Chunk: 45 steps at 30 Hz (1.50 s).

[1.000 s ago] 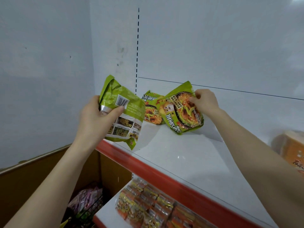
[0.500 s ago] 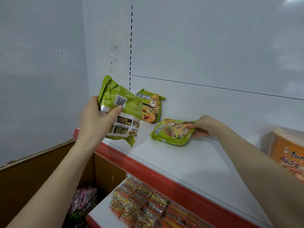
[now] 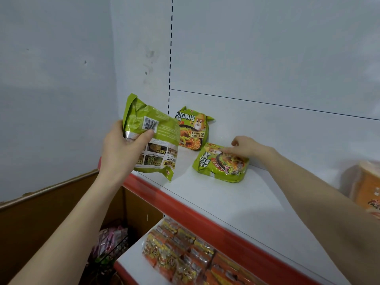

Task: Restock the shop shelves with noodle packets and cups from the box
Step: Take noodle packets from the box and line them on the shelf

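Shelving fills most of the view: a white back panel [image 3: 267,58] with a dashed line of slots running down it, and below it a white shelf [image 3: 236,202] with a red front edge [image 3: 185,204]. To the left, against the pale wall, stands a brown board [image 3: 41,219]; whether it belongs to a box cannot be told. Under the white shelf a lower shelf [image 3: 131,262] carries rows of orange packets [image 3: 185,247] lying flat, blurred. At the far right of the upper shelf sits an orange tub [image 3: 366,188], cut by the frame and too blurred to read. Both bare forearms reach in from below. The left hand [image 3: 121,149] grips a green held packet [image 3: 152,140] just above the shelf's left front corner, thumb across the barcode side and fingers curled behind, the packet tilted with its printed back toward the camera. The right hand [image 3: 248,148] is stretched to the back of the shelf, fingers straight and spread loosely, its forefinger resting on the top of a green flat packet [image 3: 222,163] that lies face up on the shelf close to the back panel. Just beside that one, to its left and further back, a green standing packet [image 3: 193,130] leans upright against the panel, face forward. Down in the left corner a wire basket [image 3: 115,251] holds pink packets [image 3: 109,239].
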Tool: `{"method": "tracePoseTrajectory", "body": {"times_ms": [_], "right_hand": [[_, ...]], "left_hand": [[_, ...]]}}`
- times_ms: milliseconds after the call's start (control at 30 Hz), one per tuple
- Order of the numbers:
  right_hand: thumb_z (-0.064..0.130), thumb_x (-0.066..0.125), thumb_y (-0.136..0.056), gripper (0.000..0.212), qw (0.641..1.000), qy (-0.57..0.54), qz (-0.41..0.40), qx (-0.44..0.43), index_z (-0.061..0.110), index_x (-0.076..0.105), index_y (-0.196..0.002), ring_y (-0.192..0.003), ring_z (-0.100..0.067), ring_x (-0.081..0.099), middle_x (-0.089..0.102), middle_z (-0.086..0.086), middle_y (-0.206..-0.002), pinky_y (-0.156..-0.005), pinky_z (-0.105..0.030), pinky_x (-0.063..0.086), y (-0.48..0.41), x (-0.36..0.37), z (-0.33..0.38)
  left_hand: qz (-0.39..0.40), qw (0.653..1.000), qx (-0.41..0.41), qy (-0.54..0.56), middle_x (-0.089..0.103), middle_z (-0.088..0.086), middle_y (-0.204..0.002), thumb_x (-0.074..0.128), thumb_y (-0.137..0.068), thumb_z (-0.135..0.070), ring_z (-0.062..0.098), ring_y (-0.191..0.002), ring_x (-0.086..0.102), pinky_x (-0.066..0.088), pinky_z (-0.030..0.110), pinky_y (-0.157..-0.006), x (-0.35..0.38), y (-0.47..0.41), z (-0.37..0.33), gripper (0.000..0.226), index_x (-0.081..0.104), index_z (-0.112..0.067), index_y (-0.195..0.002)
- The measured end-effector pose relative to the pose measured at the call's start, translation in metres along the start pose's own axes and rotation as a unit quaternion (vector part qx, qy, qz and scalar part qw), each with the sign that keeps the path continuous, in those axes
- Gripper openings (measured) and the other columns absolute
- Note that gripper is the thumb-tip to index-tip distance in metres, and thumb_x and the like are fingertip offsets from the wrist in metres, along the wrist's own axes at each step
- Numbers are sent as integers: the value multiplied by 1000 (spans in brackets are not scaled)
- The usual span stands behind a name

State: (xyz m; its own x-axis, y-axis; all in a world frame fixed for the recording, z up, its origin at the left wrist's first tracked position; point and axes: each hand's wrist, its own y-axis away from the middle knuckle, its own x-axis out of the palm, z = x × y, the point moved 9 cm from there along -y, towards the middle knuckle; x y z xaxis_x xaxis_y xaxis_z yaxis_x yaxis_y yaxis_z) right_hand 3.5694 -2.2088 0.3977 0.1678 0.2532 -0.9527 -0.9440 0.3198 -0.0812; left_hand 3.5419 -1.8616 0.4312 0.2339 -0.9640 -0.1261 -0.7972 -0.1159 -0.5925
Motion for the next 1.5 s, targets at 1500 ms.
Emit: {"method": "tracePoseTrajectory", "body": {"times_ms": [1500], "right_hand": [[48, 66, -80, 51, 964, -153, -179, 122, 7, 57, -109, -102, -33, 59, 64, -13, -110, -73, -32, 42, 16, -23, -62]], "left_hand": [[-15, 1000, -15, 3, 59, -14, -83, 67, -82, -29, 3, -78, 58, 47, 26, -65, 7, 2, 15, 27, 55, -16, -102]]}}
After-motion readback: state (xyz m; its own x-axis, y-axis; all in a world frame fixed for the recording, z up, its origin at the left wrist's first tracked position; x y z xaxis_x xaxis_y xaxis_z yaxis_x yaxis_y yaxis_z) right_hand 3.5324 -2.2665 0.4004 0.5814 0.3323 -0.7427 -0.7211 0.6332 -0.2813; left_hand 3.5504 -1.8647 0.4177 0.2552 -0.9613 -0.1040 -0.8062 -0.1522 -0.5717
